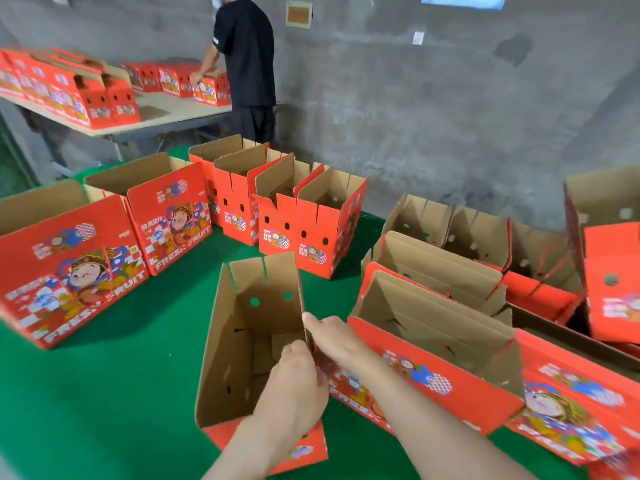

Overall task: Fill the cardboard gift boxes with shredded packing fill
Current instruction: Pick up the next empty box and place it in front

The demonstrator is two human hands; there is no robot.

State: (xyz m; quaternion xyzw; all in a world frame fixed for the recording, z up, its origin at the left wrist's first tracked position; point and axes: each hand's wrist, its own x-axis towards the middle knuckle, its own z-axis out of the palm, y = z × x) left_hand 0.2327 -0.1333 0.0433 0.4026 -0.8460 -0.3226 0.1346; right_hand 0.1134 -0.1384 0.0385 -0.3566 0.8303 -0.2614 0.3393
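Observation:
An open red cardboard gift box [242,341] with a brown inside stands on the green table [138,393] right in front of me; nothing lies in it. My left hand [294,379] and my right hand [334,336] both grip its right wall near the top edge, fingers curled over the rim. A second open red box [433,386] stands just to the right, touching it. No shredded fill shows in any box.
Several more open red boxes stand around: two large ones [69,271] at the left, a cluster [294,220] behind, others [485,258] at the right. A person in black [246,64] works at a far table [166,112] with more boxes. A grey wall lies behind.

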